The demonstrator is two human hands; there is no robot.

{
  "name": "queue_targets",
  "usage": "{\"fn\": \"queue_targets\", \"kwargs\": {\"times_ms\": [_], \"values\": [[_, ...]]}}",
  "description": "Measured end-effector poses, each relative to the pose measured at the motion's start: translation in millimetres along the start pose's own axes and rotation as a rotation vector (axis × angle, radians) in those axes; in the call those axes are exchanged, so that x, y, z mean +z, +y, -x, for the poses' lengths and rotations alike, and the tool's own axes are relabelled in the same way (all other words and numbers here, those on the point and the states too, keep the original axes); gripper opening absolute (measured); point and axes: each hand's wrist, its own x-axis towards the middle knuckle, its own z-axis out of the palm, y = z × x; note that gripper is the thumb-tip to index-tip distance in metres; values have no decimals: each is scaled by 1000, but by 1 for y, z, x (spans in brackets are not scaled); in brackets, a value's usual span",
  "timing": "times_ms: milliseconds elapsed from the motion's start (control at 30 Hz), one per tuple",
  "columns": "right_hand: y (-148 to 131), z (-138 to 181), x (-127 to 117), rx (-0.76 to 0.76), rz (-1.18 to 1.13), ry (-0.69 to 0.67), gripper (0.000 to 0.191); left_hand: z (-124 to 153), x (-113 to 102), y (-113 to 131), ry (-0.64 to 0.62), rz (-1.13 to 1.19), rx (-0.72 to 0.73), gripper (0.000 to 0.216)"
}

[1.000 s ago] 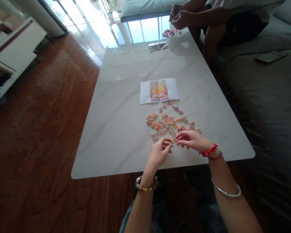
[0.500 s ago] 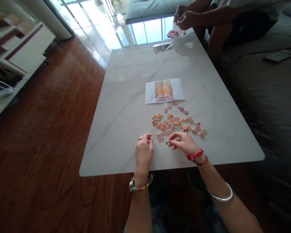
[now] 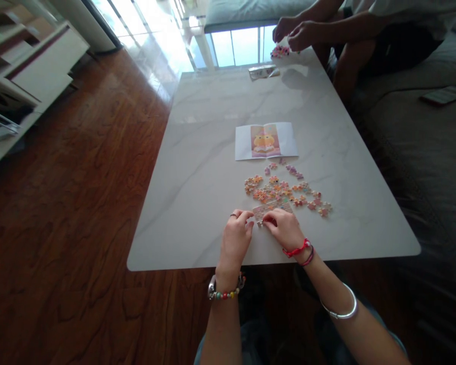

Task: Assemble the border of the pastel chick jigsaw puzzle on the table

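Note:
My right hand (image 3: 284, 229) pinches a small jigsaw piece (image 3: 260, 223) at the near left corner of a joined strip of puzzle (image 3: 262, 209). Part of that strip is hidden behind my right fingers. Just left of it, my left hand (image 3: 236, 238) rests with thumb and forefinger slightly apart and nothing visible between them; its fingertips come close to the strip's left edge. Beyond the strip lies a spread of loose jigsaw pieces (image 3: 275, 192), mostly orange and pink, with a few purple ones (image 3: 294, 172) farther back.
A creased picture sheet (image 3: 228, 142) with a yellow character lies past the pieces on the marble-patterned table (image 3: 186, 177). At the far end are a silvery packet (image 3: 262, 72), a pink pile of pieces (image 3: 280, 51) and another person's hands (image 3: 300, 34). A sofa (image 3: 414, 137) runs along the right.
My right hand has brought the piece to the strip's near left corner. My left hand has shifted closer to the strip, its fingers reaching toward it. The whole view has moved slightly.

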Motion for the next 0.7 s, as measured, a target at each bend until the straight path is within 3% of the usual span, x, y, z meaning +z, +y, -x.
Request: {"fn": "queue_targets", "kwargs": {"times_ms": [233,500,700], "values": [[0,2,2,-2,41,-3,9,0,5,4,-94,-97,-18,7],[-1,3,1,53,87,-2,11,0,6,6,-111,-116,-34,13],[-2,0,-4,16,-18,34,9,-3,5,2,-111,-62,-24,12]]}}
